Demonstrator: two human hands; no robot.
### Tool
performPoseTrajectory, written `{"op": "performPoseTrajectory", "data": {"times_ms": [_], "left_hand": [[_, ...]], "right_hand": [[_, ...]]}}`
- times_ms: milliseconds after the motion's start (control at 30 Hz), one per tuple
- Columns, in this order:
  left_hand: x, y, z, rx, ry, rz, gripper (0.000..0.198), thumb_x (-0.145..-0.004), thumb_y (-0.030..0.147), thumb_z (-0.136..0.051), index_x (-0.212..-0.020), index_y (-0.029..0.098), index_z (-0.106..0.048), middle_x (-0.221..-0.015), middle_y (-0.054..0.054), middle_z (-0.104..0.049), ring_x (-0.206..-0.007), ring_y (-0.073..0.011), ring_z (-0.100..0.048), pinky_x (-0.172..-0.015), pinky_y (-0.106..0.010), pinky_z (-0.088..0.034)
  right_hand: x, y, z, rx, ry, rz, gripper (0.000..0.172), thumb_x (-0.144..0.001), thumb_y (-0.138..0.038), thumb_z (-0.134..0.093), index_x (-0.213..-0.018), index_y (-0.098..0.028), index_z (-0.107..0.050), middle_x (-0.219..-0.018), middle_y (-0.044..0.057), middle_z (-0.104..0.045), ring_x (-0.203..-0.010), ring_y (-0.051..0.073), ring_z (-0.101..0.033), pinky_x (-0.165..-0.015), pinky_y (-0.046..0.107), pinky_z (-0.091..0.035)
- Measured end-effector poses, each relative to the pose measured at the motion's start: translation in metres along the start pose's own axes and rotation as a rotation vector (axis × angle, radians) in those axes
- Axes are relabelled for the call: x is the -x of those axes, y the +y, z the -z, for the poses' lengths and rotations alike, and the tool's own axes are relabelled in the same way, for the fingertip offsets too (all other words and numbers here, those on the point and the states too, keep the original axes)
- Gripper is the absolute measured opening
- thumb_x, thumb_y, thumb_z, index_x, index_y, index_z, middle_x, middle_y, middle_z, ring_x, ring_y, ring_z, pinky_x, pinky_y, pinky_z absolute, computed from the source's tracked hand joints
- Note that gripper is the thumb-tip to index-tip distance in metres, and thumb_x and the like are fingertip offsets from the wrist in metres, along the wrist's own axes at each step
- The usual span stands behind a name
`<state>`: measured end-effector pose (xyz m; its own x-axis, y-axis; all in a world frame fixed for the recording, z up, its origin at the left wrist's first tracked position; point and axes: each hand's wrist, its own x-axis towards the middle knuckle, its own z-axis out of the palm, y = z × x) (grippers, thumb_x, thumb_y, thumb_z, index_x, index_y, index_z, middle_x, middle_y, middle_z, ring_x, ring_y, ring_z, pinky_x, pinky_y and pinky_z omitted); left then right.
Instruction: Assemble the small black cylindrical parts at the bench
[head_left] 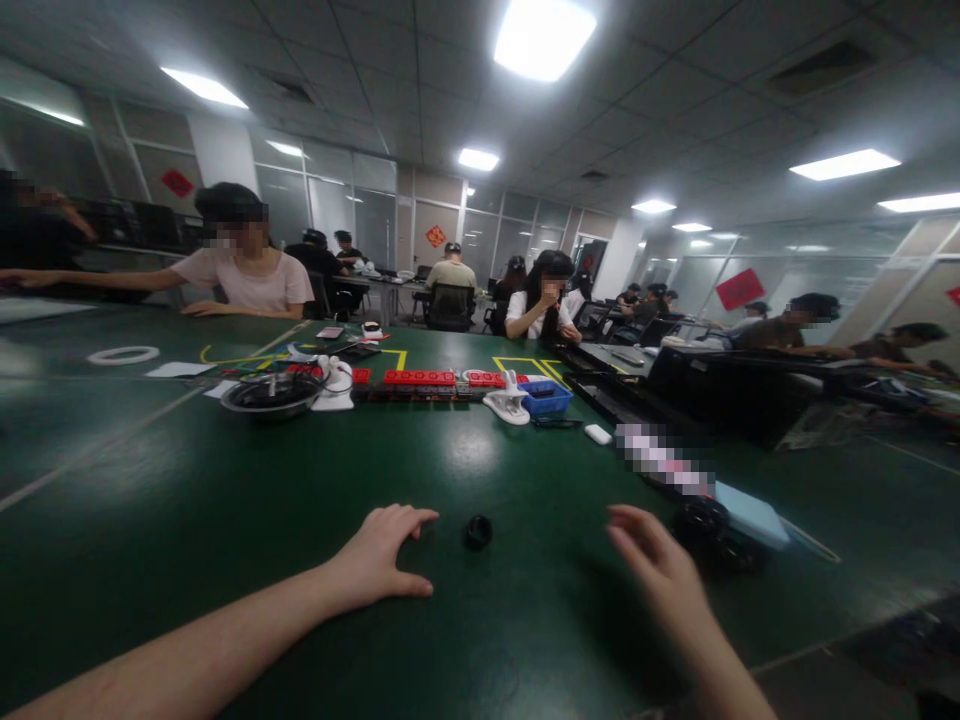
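A small black ring-shaped part lies on the green table, between my two hands. Just left of it is my left hand, its thumb and fingers apart with nothing between them. To the right and farther from the part, my right hand hovers above the table and casts a shadow. Its fingers reach forward, the thumb apart from them, and nothing shows in its grasp. Neither hand touches the black part.
Right of my right hand are round black things and a light-blue box. Farther back stand a blue basket, a white clip stand, red strips and a metal bowl. Several people sit beyond.
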<state>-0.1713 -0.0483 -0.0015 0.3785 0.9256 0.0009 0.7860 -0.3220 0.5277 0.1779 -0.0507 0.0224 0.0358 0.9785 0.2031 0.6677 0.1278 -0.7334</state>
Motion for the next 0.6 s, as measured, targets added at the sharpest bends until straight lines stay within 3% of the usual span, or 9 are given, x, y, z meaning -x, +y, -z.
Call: {"op": "performPoseTrajectory", "data": {"times_ms": [33, 67, 167, 200, 267, 333, 400, 500, 600], "left_hand": [[0.000, -0.001, -0.001, -0.005, 0.010, -0.009, 0.073, -0.058, 0.058, -0.063, -0.121, 0.027, -0.040, -0.096, -0.002, -0.051, -0.091, -0.0230, -0.046, -0.078, -0.032, -0.036], [-0.001, -0.003, -0.003, -0.012, 0.022, -0.017, 0.074, -0.057, 0.057, -0.064, -0.120, 0.027, -0.040, -0.096, -0.002, -0.051, -0.090, -0.0229, -0.047, -0.078, -0.032, -0.036], [-0.001, -0.005, -0.005, -0.030, 0.051, -0.043, 0.074, -0.056, 0.056, -0.066, -0.120, 0.027, -0.041, -0.094, -0.001, -0.052, -0.089, -0.0225, -0.047, -0.078, -0.032, -0.035], [-0.001, -0.005, -0.006, -0.035, 0.056, -0.050, 0.074, -0.055, 0.056, -0.066, -0.119, 0.027, -0.042, -0.094, -0.001, -0.052, -0.089, -0.0224, -0.047, -0.078, -0.032, -0.035], [-0.001, -0.004, -0.006, -0.043, 0.061, -0.051, 0.073, -0.055, 0.056, -0.066, -0.118, 0.027, -0.043, -0.094, -0.001, -0.053, -0.088, -0.0224, -0.047, -0.078, -0.032, -0.035], [-0.001, -0.003, -0.005, -0.048, 0.053, -0.047, 0.072, -0.055, 0.056, -0.066, -0.117, 0.027, -0.044, -0.094, -0.001, -0.053, -0.089, -0.0225, -0.047, -0.079, -0.032, -0.035], [-0.001, -0.003, -0.005, -0.052, 0.043, -0.054, 0.070, -0.056, 0.058, -0.065, -0.116, 0.028, -0.046, -0.095, -0.001, -0.053, -0.090, -0.0225, -0.047, -0.080, -0.032, -0.035], [-0.002, -0.004, -0.005, -0.055, 0.033, -0.064, 0.068, -0.057, 0.060, -0.063, -0.114, 0.027, -0.048, -0.097, -0.002, -0.052, -0.091, -0.0227, -0.046, -0.080, -0.033, -0.034], [-0.001, -0.006, -0.003, -0.037, 0.008, -0.053, 0.069, -0.058, 0.061, -0.061, -0.116, 0.028, -0.047, -0.099, -0.002, -0.052, -0.093, -0.0235, -0.046, -0.080, -0.033, -0.035]], "right_hand": [[-0.003, -0.023, -0.022, -0.002, -0.226, 0.063, 0.055, -0.075, -0.047, -0.043, -0.121, -0.017, -0.037, -0.106, 0.009, -0.054, -0.093, 0.022, -0.055, -0.081, 0.033, -0.044], [-0.005, -0.041, -0.043, 0.033, -0.343, 0.099, 0.064, -0.072, -0.045, -0.049, -0.127, -0.018, -0.030, -0.112, 0.009, -0.051, -0.097, 0.022, -0.053, -0.082, 0.032, -0.043], [-0.012, -0.074, -0.090, 0.229, -0.332, 0.184, 0.088, -0.062, -0.046, -0.061, -0.132, -0.011, -0.020, -0.124, 0.014, -0.040, -0.112, 0.026, -0.042, -0.091, 0.035, -0.036], [-0.013, -0.079, -0.100, 0.287, -0.323, 0.213, 0.086, -0.063, -0.047, -0.061, -0.131, -0.011, -0.022, -0.124, 0.015, -0.040, -0.112, 0.027, -0.042, -0.090, 0.035, -0.036], [-0.013, -0.085, -0.113, 0.400, -0.316, 0.260, 0.066, -0.070, -0.044, -0.056, -0.124, -0.013, -0.035, -0.116, 0.014, -0.046, -0.104, 0.026, -0.049, -0.085, 0.035, -0.039], [-0.012, -0.089, -0.117, 0.500, -0.329, 0.280, 0.040, -0.076, -0.035, -0.050, -0.110, -0.016, -0.047, -0.104, 0.011, -0.052, -0.092, 0.024, -0.055, -0.077, 0.033, -0.043], [-0.008, -0.090, -0.112, 0.551, -0.357, 0.288, 0.025, -0.077, -0.027, -0.048, -0.100, -0.017, -0.052, -0.096, 0.009, -0.055, -0.085, 0.022, -0.057, -0.072, 0.031, -0.044], [0.005, -0.081, -0.090, 0.493, -0.416, 0.293, 0.023, -0.074, -0.025, -0.052, -0.097, -0.021, -0.053, -0.093, 0.006, -0.056, -0.083, 0.020, -0.057, -0.070, 0.028, -0.045], [0.024, -0.048, -0.055, 0.359, -0.400, 0.285, 0.026, -0.074, -0.028, -0.050, -0.100, -0.025, -0.054, -0.097, 0.003, -0.057, -0.086, 0.018, -0.057, -0.076, 0.027, -0.044]]}}
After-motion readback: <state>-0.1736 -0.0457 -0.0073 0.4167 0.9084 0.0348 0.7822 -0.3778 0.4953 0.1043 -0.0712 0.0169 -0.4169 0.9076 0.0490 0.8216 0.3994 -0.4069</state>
